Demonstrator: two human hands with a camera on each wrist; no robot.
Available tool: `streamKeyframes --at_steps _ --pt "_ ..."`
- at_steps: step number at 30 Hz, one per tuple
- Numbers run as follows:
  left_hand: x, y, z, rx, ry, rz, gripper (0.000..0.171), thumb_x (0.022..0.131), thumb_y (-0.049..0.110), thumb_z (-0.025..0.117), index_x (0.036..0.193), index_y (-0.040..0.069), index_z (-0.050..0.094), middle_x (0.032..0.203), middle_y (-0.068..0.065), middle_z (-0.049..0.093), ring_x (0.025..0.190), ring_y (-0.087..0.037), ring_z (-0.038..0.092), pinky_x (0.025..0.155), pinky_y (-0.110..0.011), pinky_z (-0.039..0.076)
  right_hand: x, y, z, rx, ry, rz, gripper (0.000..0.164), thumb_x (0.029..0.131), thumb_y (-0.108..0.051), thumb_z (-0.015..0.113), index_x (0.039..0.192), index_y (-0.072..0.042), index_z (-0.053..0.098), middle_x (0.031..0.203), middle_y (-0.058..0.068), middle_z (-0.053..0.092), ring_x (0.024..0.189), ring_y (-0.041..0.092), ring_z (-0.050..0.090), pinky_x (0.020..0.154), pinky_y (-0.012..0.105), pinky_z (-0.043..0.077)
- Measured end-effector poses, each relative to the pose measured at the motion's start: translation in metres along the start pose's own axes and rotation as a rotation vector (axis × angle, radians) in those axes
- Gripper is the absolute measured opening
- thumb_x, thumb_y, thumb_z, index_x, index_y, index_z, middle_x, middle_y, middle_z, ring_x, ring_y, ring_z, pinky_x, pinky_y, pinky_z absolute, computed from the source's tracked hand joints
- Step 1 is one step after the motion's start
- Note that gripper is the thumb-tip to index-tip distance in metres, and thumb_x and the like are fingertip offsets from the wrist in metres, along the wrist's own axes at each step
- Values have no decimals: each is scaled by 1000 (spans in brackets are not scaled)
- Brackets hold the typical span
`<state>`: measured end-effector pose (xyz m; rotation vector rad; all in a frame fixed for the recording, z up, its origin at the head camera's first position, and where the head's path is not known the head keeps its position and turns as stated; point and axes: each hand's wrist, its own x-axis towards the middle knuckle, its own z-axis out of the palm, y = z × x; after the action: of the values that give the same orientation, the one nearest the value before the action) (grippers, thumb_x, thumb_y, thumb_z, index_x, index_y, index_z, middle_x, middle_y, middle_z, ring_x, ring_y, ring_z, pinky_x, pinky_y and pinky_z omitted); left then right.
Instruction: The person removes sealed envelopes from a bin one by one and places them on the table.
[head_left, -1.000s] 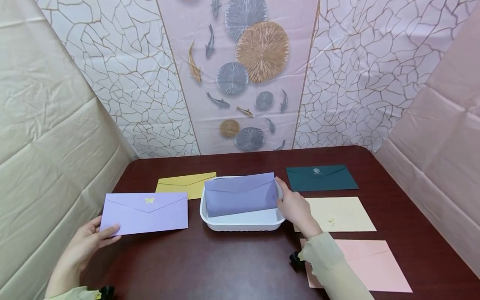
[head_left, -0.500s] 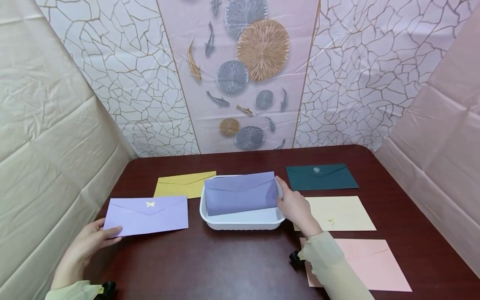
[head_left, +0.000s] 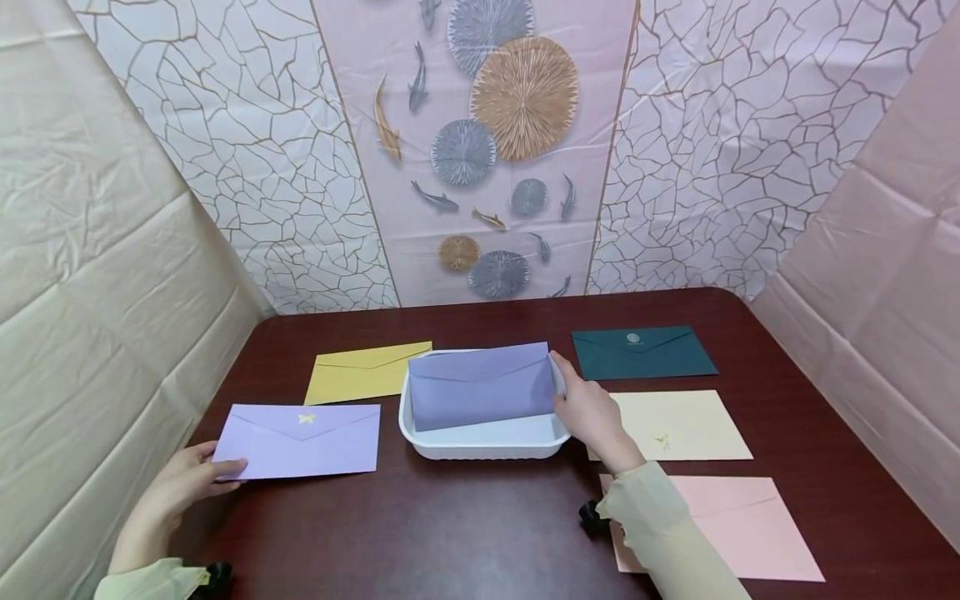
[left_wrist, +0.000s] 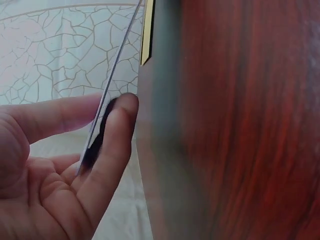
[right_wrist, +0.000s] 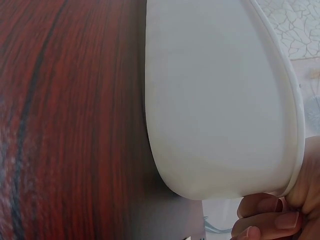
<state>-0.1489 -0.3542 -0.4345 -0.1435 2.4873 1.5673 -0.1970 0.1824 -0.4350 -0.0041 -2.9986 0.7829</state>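
In the head view, my left hand (head_left: 180, 483) pinches the lower left corner of a lavender envelope (head_left: 307, 446) with a gold butterfly on its flap, thumb on top. The left wrist view shows that envelope (left_wrist: 107, 92) edge-on between thumb and fingers, raised off the table. My right hand (head_left: 592, 410) grips the right end of a white plastic tray (head_left: 491, 452); in the right wrist view its fingers (right_wrist: 270, 220) curl against the tray's end wall. A darker purple envelope (head_left: 480, 387) leans in the tray, its right edge beside my right hand.
A yellow envelope (head_left: 363, 372) lies left of the tray. On the right lie a dark green envelope (head_left: 645, 354), a cream envelope (head_left: 690, 425) and a pink envelope (head_left: 738, 525), the last partly under my right sleeve. Patterned cloth (head_left: 300, 167) hangs behind the table (head_left: 420, 533).
My left hand has lowered the lavender envelope toward me and slightly right, tilting it flatter and uncovering more of the yellow envelope. The right hand, tray and purple envelope have stayed put.
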Motion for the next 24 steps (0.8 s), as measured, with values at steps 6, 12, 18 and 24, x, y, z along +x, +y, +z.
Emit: streamKeyframes --at_steps 6,12,18,24 --pt "0 -2 -4 70 3 -20 70 94 17 56 136 -25 18 112 -18 58 85 -10 63 77 -31 51 0 0 0 2 -7 3 67 90 -15 53 152 -17 26 53 5 47 43 19 43 39 30 30" --pt "-1 -1 -7 110 -5 -36 70 95 25 54 137 -22 22 109 -11 60 85 -12 63 76 -28 50 0 -1 0 -6 -8 -7 67 90 -14 52 152 -17 26 51 4 46 41 18 40 38 29 28" --pt "1 -4 -9 109 7 -45 68 95 25 56 135 -22 27 112 -11 59 84 -8 62 76 -28 50 0 -1 -1 -5 -11 -4 68 89 -13 53 152 -17 26 51 4 46 41 18 40 39 28 27" --pt "2 -8 -11 107 17 -58 63 94 21 55 134 -22 29 109 -11 60 84 -3 59 76 -28 50 0 0 -1 -10 -8 -9 68 89 -13 53 152 -17 26 52 4 46 41 18 40 39 28 27"
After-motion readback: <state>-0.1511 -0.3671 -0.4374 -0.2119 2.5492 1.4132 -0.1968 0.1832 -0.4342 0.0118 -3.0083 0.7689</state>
